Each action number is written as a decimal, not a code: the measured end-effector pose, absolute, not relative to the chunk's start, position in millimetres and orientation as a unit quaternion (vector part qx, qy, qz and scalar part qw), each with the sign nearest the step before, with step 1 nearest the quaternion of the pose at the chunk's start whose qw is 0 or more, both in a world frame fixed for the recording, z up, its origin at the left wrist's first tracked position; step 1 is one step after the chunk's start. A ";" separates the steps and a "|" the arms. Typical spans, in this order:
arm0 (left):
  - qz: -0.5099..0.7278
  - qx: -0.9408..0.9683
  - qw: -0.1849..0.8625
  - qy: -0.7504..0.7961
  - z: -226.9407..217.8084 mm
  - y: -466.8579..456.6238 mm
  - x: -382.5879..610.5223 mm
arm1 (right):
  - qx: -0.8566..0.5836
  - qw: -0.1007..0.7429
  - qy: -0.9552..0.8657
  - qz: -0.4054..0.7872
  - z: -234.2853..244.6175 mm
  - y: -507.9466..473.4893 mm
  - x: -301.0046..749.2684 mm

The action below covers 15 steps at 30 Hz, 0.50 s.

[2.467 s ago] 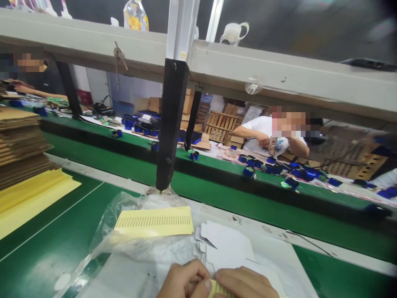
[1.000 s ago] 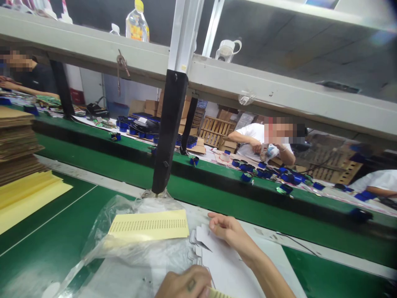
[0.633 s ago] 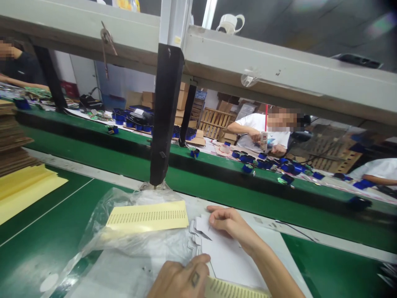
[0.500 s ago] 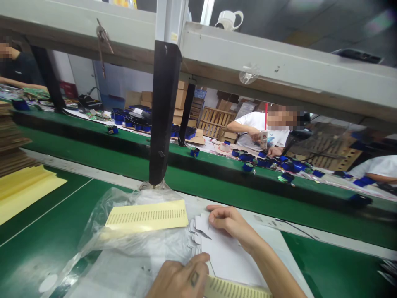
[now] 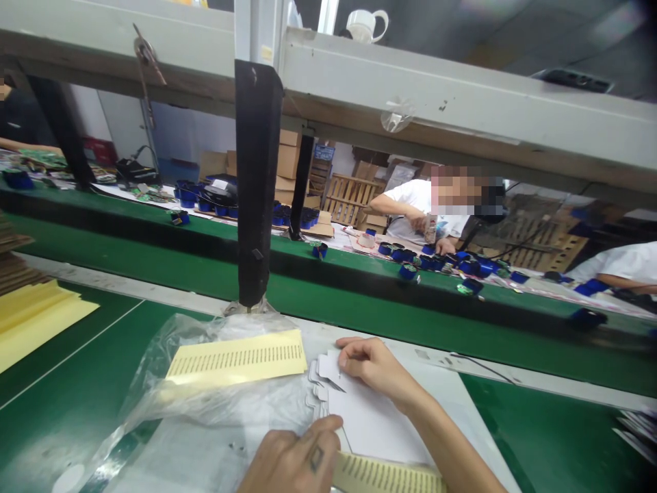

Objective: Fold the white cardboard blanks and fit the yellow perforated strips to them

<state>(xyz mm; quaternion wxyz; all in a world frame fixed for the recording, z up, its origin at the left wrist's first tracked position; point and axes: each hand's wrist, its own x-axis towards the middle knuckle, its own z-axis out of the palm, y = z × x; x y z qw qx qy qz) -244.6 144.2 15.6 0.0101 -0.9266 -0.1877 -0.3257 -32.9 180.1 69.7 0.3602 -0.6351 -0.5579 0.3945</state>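
White die-cut cards (image 5: 380,421) lie in a loose stack, their notched tabs fanned out on the left side. At the stack's far edge, my right hand (image 5: 372,366) pinches the top card near its tabs between thumb and fingers. My left hand (image 5: 292,457) is curled at the near left corner, its index fingertip touching the cards. A yellow label sheet (image 5: 390,474) with rows of small print runs out from under the left hand, along the near edge of the cards; the gripping fingers are partly hidden. Another yellow label sheet (image 5: 236,356) rests on a clear plastic bag (image 5: 205,404).
A black post (image 5: 256,185) rises beyond the bag to a grey overhead shelf (image 5: 462,103). Past it runs a green conveyor belt (image 5: 359,308). Blue round parts (image 5: 405,255) lie near a co-worker opposite. Yellow sheets (image 5: 41,315) and stacked cardboard stand left.
The whole view has shifted slightly, so the surroundings sit a little further left. Both hands keep nearly the same place on the cards and the label sheet.
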 end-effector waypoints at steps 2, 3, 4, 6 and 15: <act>-0.326 -0.927 0.019 -0.185 14.4 144.5 -244.7 | -0.634 0.358 -0.560 0.395 70.9 179.5 -33.0; -0.328 -0.926 0.025 -0.183 13.1 144.7 -244.9 | -0.634 0.357 -0.559 0.396 71.3 179.4 -32.7; -0.331 -0.926 0.031 -0.180 11.5 145.1 -245.2 | -0.636 0.357 -0.557 0.397 71.2 179.5 -32.4; -0.332 -0.925 0.043 -0.180 7.6 145.8 -246.2 | -0.641 0.360 -0.549 0.397 69.2 180.6 -31.3; -0.255 -0.941 0.119 -0.187 -3.2 150.1 -250.7 | -0.670 0.395 -0.520 0.353 57.8 190.2 -28.5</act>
